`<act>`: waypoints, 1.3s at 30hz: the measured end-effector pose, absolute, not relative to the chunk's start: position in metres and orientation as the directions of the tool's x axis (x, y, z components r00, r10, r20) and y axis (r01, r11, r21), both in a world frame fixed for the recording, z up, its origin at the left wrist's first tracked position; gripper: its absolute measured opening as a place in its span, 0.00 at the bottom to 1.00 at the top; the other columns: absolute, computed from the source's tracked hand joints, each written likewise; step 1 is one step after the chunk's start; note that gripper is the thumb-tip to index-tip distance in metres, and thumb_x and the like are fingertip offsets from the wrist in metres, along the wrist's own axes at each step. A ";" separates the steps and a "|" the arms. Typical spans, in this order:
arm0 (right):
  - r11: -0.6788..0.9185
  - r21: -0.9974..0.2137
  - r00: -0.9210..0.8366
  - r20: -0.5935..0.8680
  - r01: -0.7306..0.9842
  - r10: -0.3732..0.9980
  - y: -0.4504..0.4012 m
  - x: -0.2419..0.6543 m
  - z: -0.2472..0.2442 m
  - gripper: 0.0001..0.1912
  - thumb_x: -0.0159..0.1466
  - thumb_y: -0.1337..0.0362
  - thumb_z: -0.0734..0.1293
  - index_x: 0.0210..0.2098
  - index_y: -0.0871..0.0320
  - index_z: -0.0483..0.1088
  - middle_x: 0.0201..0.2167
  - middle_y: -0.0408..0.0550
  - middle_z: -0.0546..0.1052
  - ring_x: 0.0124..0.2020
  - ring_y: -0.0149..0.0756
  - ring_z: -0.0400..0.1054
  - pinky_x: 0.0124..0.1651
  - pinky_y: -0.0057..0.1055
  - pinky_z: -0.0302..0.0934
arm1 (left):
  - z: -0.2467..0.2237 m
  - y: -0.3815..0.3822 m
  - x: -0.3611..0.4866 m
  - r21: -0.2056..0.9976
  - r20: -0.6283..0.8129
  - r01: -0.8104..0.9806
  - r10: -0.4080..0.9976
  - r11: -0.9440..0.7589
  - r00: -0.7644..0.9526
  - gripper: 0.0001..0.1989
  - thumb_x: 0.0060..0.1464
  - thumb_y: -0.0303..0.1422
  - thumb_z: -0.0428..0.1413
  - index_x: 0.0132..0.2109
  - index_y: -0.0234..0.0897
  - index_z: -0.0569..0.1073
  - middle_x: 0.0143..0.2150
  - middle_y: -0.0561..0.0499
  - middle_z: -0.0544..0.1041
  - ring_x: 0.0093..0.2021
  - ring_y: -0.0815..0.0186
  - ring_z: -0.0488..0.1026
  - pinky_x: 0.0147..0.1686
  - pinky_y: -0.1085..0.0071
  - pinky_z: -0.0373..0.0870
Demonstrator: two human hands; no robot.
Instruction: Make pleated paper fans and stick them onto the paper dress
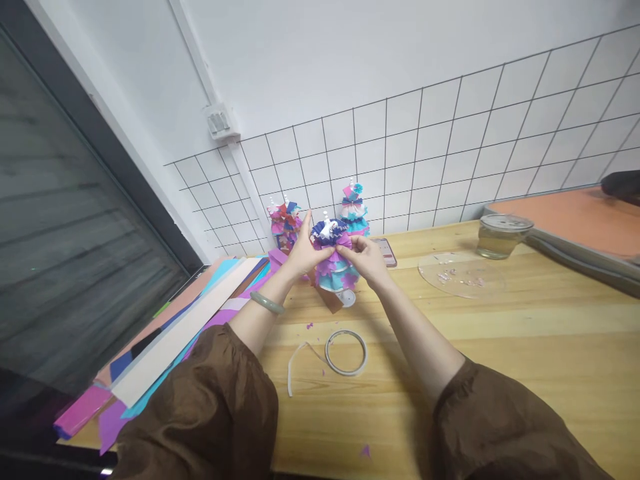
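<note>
A small cone of ruffled crepe paper (335, 275) stands in front of me, with layers of dark blue, purple, light blue and white and a white piece on top. My left hand (300, 255) holds its left side, thumb pressed on the purple ruffle and index finger pointing up. From the right, my right hand (367, 259) pinches the same purple layer, the fingertips of both hands close together. Under the cone a round whitish disc (346, 298) shows, beside a brown strip (327, 300). My left hand's other fingers are hidden behind the cone.
Two similar paper cones, a red-pink one (284, 227) and a blue-pink one (355, 217), stand behind. A tape roll (327, 353) lies nearer me. Crepe paper sheets (185, 333) cover the left. Rightward are a phone (386, 253), a clear plate (480, 288) and a lidded cup (495, 243).
</note>
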State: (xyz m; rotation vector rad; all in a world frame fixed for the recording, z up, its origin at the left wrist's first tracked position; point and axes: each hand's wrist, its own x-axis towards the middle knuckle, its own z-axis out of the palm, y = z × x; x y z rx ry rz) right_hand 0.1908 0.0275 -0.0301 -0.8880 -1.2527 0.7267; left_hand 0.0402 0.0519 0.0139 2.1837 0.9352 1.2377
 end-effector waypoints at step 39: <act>0.487 -0.868 0.143 0.472 -0.094 0.870 0.027 0.193 -0.029 0.14 0.47 0.59 0.71 0.31 0.58 0.70 0.28 0.44 0.74 0.28 0.32 0.67 0.34 0.31 0.62 | 0.030 0.053 0.037 0.024 0.640 0.643 0.506 -0.766 0.579 0.28 0.46 0.35 0.55 0.57 0.45 0.61 0.53 0.49 0.67 0.57 0.56 0.55 0.56 0.52 0.49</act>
